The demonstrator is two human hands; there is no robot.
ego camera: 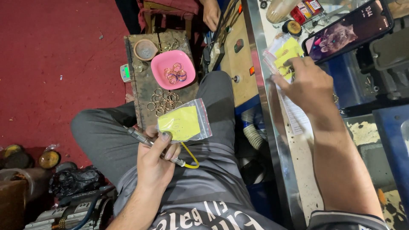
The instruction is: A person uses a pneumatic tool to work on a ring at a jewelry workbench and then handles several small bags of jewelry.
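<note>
The left hand [156, 159] rests over the person's lap, fingers closed around a slim metal pen-shaped tool [147, 141] with a yellow cord [191, 159] trailing from its tip end; the thumb and forefinger also pinch the corner of a small clear zip bag holding a yellow paper slip [184, 122]. The right hand [304, 84] reaches to the steel-edged worktop [272, 127], fingers curled together on a second clear bag with yellow paper [284, 53]. Ahead of the knees stands a small worn wooden block [142, 85] carrying a pink plastic bowl [161, 64] of copper-coloured rings, with loose metal rings [162, 101] scattered beside it. A smartphone [347, 29] lies near the right hand.
</note>
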